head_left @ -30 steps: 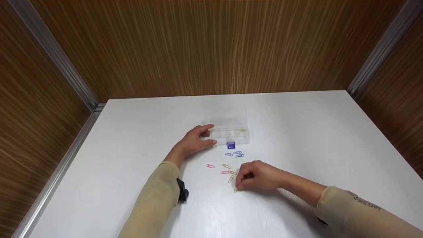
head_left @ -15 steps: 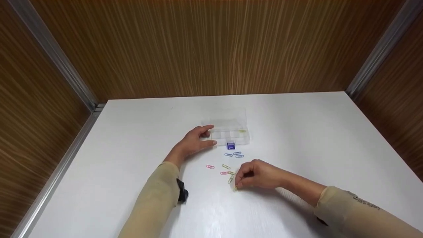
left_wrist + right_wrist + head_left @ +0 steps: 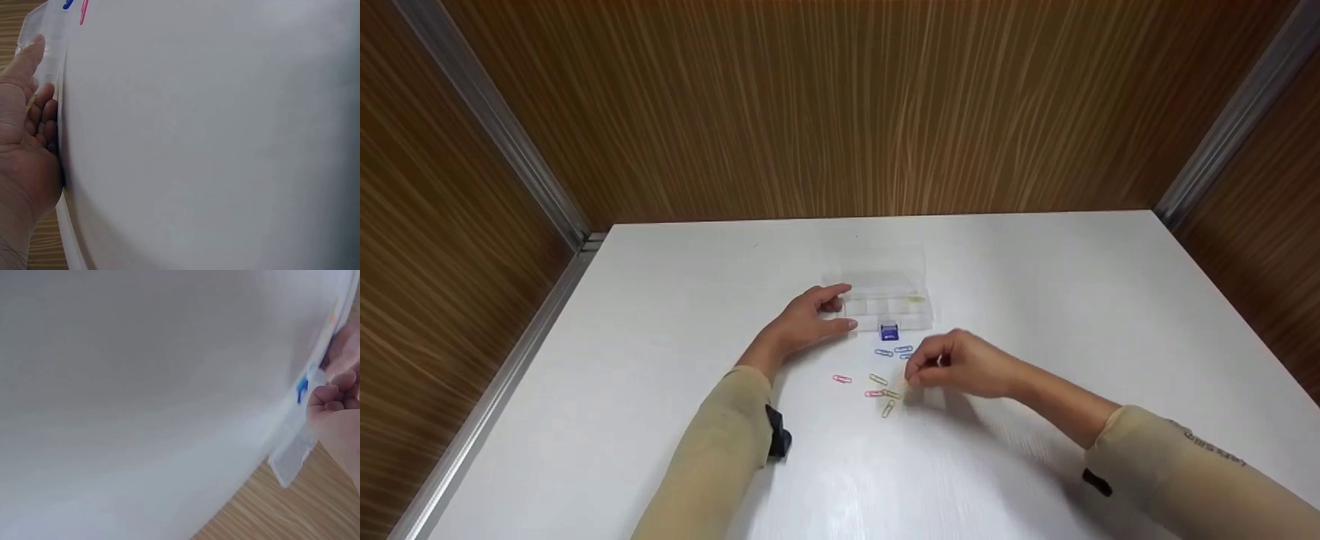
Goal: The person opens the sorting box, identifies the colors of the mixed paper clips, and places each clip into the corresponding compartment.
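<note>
A clear plastic compartment box point(image 3: 916, 322) stands in the middle of the table with its lid point(image 3: 889, 268) raised at the back. My left hand point(image 3: 802, 318) holds the box's left end, thumb at the front and index finger at the back. Yellow paper clips point(image 3: 915, 299) lie in its back right compartment. My right hand point(image 3: 971, 365) pinches a yellow paper clip point(image 3: 907, 391), blurred, above the table. To its left lie a pink paper clip point(image 3: 842, 379), another pink one point(image 3: 874, 394) and several yellow-green paper clips point(image 3: 888, 409). Blue paper clips point(image 3: 883, 352) lie in front of the box, one partly behind my right fingers.
A purple-blue latch point(image 3: 889, 332) hangs from the box's front. The white table point(image 3: 675, 300) is bordered by wood-patterned panels point(image 3: 840, 112) at the back and sides, with metal corner posts point(image 3: 502, 112).
My right hand has lifted the yellow paper clip off the table and moved forward towards the box, overlapping a blue clip. My left hand keeps its place on the box.
</note>
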`<move>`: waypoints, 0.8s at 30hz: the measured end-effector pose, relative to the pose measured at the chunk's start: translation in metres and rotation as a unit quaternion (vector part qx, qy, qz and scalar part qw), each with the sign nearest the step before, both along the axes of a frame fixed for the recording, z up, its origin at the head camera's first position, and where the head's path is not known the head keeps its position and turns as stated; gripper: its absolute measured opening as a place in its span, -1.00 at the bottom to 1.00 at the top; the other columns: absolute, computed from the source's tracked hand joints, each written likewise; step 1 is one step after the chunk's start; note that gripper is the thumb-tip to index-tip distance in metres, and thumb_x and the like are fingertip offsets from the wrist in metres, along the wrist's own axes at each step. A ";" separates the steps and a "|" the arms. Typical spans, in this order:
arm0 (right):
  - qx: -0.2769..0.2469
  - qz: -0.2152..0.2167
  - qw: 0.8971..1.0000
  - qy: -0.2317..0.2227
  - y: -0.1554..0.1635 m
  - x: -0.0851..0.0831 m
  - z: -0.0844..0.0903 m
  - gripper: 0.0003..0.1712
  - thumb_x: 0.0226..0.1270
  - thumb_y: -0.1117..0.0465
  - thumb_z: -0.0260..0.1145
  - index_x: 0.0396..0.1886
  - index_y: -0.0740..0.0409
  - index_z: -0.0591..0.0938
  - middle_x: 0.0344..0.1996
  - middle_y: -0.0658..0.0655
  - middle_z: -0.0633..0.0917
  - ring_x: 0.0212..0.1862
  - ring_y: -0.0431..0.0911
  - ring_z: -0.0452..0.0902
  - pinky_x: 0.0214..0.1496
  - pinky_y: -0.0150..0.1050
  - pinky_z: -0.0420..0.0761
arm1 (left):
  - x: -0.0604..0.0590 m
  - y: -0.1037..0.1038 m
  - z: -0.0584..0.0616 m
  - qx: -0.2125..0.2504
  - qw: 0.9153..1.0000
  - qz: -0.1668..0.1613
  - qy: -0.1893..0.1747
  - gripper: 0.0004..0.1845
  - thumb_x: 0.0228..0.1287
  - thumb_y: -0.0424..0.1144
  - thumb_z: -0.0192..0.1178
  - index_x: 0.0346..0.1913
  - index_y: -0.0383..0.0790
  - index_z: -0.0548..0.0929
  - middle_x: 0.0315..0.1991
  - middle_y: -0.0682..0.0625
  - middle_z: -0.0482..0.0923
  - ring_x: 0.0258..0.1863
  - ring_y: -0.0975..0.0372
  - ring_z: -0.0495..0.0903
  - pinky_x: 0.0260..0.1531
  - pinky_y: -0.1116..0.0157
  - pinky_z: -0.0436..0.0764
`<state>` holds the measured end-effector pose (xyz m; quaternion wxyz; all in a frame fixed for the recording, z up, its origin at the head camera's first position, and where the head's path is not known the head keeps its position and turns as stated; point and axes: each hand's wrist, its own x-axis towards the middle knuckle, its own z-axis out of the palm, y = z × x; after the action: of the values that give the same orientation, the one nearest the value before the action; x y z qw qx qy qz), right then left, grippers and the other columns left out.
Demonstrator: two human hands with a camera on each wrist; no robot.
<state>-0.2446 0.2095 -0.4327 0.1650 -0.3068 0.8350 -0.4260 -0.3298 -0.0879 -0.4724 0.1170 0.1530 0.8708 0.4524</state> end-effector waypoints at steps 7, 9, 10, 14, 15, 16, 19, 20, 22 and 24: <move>0.018 -0.076 0.996 0.041 0.009 -0.028 0.024 -0.89 0.45 0.25 0.48 -0.12 0.14 0.85 -0.20 -0.02 0.78 -0.21 -0.03 0.53 -0.20 -0.32 0.51 | -0.002 0.004 0.001 -0.006 1.000 -0.003 0.004 -0.25 0.38 0.00 0.46 0.57 0.08 0.46 0.18 0.01 0.49 0.21 0.11 0.43 0.40 0.08 0.36; 0.015 -0.098 0.994 0.044 0.010 -0.037 0.028 -0.88 0.46 0.27 0.47 -0.10 0.17 0.85 -0.19 0.01 0.78 -0.20 -0.02 0.53 -0.21 -0.32 0.52 | -0.003 0.005 0.001 -0.006 1.000 -0.002 0.001 -0.25 0.37 0.00 0.46 0.57 0.08 0.45 0.18 0.02 0.49 0.21 0.12 0.44 0.40 0.08 0.36; 0.015 -0.109 0.993 0.045 0.011 -0.042 0.029 -0.88 0.46 0.27 0.46 -0.09 0.17 0.85 -0.19 0.02 0.78 -0.19 -0.02 0.53 -0.22 -0.32 0.52 | -0.003 0.005 0.001 -0.005 1.000 -0.002 0.001 -0.25 0.37 0.00 0.46 0.58 0.07 0.45 0.18 0.01 0.49 0.21 0.11 0.44 0.40 0.08 0.36; 0.011 -0.150 0.987 0.055 0.014 -0.061 0.031 -0.89 0.49 0.26 0.44 -0.11 0.15 0.84 -0.21 0.06 0.77 -0.17 -0.01 0.53 -0.21 -0.32 0.54 | -0.003 0.005 0.000 -0.002 1.000 -0.003 0.001 -0.25 0.37 -0.01 0.46 0.58 0.06 0.45 0.17 0.01 0.49 0.21 0.12 0.43 0.40 0.09 0.35; 0.011 -0.160 0.985 0.058 0.014 -0.065 0.030 -0.90 0.49 0.26 0.44 -0.12 0.14 0.84 -0.22 0.06 0.77 -0.17 -0.02 0.53 -0.21 -0.32 0.54 | -0.003 0.004 0.000 -0.002 1.000 -0.002 0.000 -0.24 0.37 -0.01 0.47 0.58 0.07 0.45 0.18 0.01 0.49 0.21 0.12 0.43 0.40 0.09 0.35; 0.010 -0.170 0.984 0.057 0.014 -0.070 0.030 -0.90 0.49 0.25 0.44 -0.13 0.14 0.84 -0.23 0.07 0.76 -0.16 -0.01 0.53 -0.19 -0.32 0.54 | -0.003 0.004 0.000 -0.003 1.000 -0.001 0.000 -0.24 0.37 0.00 0.47 0.58 0.08 0.45 0.18 0.01 0.49 0.21 0.12 0.43 0.40 0.09 0.35; 0.009 -0.194 0.979 0.064 0.012 -0.080 0.027 -0.89 0.49 0.21 0.45 -0.14 0.13 0.84 -0.24 0.07 0.76 -0.15 -0.03 0.53 -0.17 -0.32 0.53 | -0.004 0.002 0.000 -0.002 1.000 0.001 0.000 -0.25 0.37 0.00 0.47 0.57 0.07 0.46 0.18 0.02 0.49 0.21 0.12 0.43 0.40 0.09 0.35; 0.008 -0.200 0.977 0.067 0.011 -0.083 0.026 -0.89 0.49 0.21 0.45 -0.14 0.13 0.84 -0.24 0.07 0.77 -0.16 -0.04 0.53 -0.17 -0.32 0.53 | -0.004 0.002 0.000 -0.002 1.000 0.001 0.000 -0.25 0.37 0.00 0.47 0.57 0.07 0.46 0.18 0.02 0.49 0.21 0.12 0.43 0.40 0.09 0.35; 0.006 -0.213 0.975 0.066 0.010 -0.088 0.022 -0.88 0.49 0.21 0.44 -0.14 0.14 0.84 -0.24 0.08 0.77 -0.16 -0.05 0.53 -0.16 -0.32 0.52 | -0.004 0.002 0.000 0.000 1.000 0.000 0.000 -0.25 0.37 -0.01 0.47 0.57 0.05 0.46 0.16 0.02 0.49 0.21 0.12 0.42 0.39 0.10 0.35; 0.007 -0.225 0.972 0.063 0.009 -0.092 0.017 -0.88 0.50 0.22 0.43 -0.13 0.15 0.83 -0.22 0.09 0.77 -0.16 -0.05 0.52 -0.16 -0.32 0.52 | -0.004 0.002 -0.001 0.004 1.000 -0.001 0.001 -0.26 0.37 -0.03 0.47 0.57 0.03 0.47 0.15 0.01 0.49 0.20 0.12 0.42 0.39 0.10 0.36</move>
<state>-0.3367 0.2189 -0.4158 0.0146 -0.1362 0.8941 -0.4265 -0.3338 -0.0857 -0.4730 0.1157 0.1547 0.8690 0.4555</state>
